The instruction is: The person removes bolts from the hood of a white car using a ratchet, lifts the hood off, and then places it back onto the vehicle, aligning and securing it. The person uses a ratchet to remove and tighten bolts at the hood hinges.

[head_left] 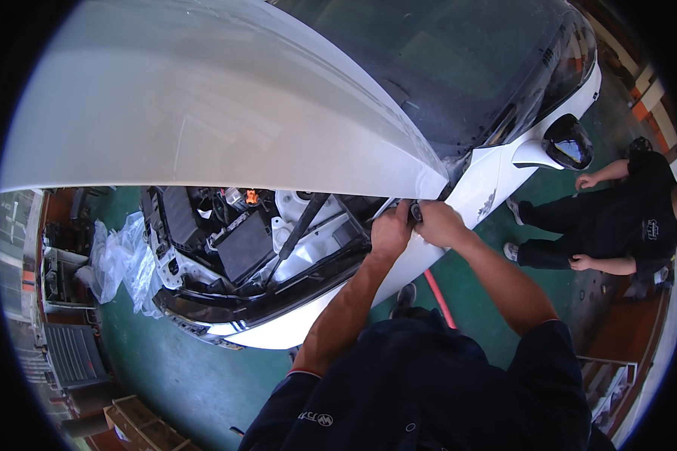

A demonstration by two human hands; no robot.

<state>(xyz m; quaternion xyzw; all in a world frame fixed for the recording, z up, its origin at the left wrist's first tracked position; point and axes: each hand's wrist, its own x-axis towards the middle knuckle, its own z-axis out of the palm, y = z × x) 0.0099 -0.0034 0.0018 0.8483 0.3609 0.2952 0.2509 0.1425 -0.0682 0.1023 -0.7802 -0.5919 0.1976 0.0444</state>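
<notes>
A white car with its hood (203, 98) raised fills the upper view, the engine bay (248, 233) exposed below it. Both my hands meet at the rear corner of the engine bay, near the hood hinge and the white fender (489, 188). My left hand (391, 231) rests closed against the fender edge. My right hand (438, 222) grips a small dark object (415, 213) right beside it; what the object is cannot be made out. A black strut (301, 225) slants across the bay just left of my hands.
Another person in dark clothes (609, 218) sits on the green floor by the car's side mirror (568, 143). Crumpled clear plastic (120, 259) lies at the car's front. Machines and crates (68, 331) stand at left. A red rod (440, 297) lies on the floor.
</notes>
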